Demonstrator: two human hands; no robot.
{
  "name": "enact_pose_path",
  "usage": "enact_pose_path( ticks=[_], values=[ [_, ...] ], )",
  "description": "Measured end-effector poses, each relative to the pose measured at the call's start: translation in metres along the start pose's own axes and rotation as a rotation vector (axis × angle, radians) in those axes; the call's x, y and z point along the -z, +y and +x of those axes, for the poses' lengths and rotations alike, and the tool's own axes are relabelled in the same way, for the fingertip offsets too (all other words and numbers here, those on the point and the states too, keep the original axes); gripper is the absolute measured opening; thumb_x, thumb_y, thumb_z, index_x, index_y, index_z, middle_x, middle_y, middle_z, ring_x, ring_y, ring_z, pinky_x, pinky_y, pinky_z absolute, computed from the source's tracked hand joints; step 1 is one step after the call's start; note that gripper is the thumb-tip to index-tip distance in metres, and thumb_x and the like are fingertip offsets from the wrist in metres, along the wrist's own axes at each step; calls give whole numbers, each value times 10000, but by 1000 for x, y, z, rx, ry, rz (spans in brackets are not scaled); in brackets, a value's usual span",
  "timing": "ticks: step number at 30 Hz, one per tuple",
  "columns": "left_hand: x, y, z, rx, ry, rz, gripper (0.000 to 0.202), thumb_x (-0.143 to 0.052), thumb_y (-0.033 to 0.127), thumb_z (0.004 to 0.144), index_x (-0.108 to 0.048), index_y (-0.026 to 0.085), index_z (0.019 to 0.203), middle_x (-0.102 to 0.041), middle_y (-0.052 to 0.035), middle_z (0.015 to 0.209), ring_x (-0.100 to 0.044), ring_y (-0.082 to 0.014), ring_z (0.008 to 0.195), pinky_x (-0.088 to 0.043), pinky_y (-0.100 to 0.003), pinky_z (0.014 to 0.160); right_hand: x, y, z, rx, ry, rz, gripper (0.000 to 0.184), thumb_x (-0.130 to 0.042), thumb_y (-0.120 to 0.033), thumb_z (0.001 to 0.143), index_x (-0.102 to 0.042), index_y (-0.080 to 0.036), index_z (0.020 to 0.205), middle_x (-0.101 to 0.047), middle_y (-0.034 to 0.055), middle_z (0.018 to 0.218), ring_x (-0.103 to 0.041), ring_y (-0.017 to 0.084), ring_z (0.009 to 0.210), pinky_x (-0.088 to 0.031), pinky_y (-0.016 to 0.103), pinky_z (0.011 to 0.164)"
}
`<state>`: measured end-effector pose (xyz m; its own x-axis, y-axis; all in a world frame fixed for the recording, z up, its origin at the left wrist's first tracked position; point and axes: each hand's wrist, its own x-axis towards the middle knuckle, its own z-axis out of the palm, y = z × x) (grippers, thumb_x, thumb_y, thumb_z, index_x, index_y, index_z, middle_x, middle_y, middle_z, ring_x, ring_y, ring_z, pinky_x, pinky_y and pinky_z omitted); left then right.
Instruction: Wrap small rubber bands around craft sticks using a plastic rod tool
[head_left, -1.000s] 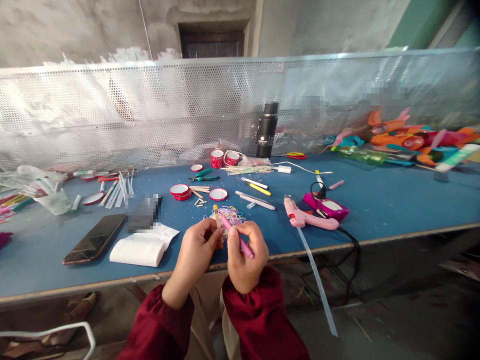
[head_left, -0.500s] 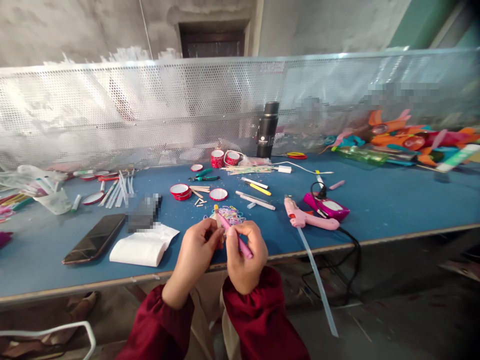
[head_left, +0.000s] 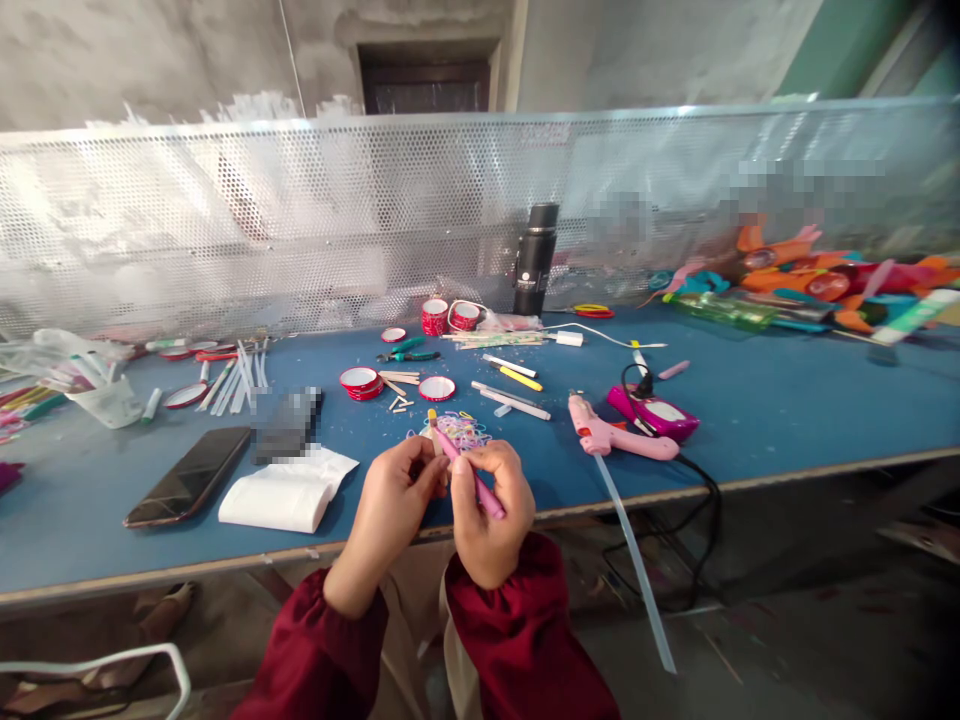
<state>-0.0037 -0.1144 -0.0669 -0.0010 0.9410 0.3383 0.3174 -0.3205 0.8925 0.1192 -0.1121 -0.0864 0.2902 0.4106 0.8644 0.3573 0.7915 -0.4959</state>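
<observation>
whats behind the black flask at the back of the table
Behind the black flask stands the perforated metal screen, with a grey wall and a dark doorway above it. Whatever sits low behind the screen is too blurred to tell.

A pixelated patch [head_left: 287, 424] at centre left covered a dark object on the counter [head_left: 787, 400], so it could not be identified. More pixelated blocks [head_left: 806, 180] masked the mesh screen at upper right. The lower part of the pink stick [head_left: 471, 475] was hidden inside the right hand [head_left: 489, 510], and the small wooden piece [head_left: 433, 432] was mostly covered by the fingers [head_left: 420, 470] of the left hand [head_left: 390, 505]. The left edge cut off the coloured items [head_left: 15, 405] there. The rubber bands [head_left: 461, 430] were too small to count.
</observation>
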Motion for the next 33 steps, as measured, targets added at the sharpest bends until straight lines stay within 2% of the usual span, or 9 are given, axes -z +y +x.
enact_pose_path(
  ticks=[11, 17, 22, 33],
  values=[
    [0, 2, 0, 27, -13, 5, 286, -629, 420, 953, -626, 191, 780, -652, 10, 675, -569, -142, 635, -419, -231, 614, 0, -1, 0, -38, 41, 11, 89, -616, -144, 979, -611, -219, 931, -631, 11, 825, -603, 172, 804, -528, 353, 792],
    [0, 1, -1, 8, -7, 0, 261, -627, 392, 955, -618, 193, 786, -643, 17, 683, -559, -136, 636, -414, -226, 615, 0, 0, 0, -27, 1, -4, 98, -620, -155, 978, -605, -222, 909, -631, 15, 813, -599, 176, 792, -530, 361, 786],
    [0, 0, -1, 17, -12, -1, 276, -627, 388, 960, -607, 193, 766, -629, 21, 661, -546, -133, 616, -399, -228, 602, 0, 0, -1, -64, 31, -17, 105, -621, -155, 981, -605, -220, 900, -630, 12, 823, -605, 171, 800, -518, 344, 777],
    [0, 2, -1, -4, -6, 4, 224, -617, 341, 963, -627, 188, 800, -641, 20, 698, -543, -129, 646, -405, -223, 622, 0, 0, 0, -6, -2, 20, 101, -633, -122, 964, -613, -217, 937, -644, 14, 837, -614, 173, 811, -529, 359, 804]
  ],
)
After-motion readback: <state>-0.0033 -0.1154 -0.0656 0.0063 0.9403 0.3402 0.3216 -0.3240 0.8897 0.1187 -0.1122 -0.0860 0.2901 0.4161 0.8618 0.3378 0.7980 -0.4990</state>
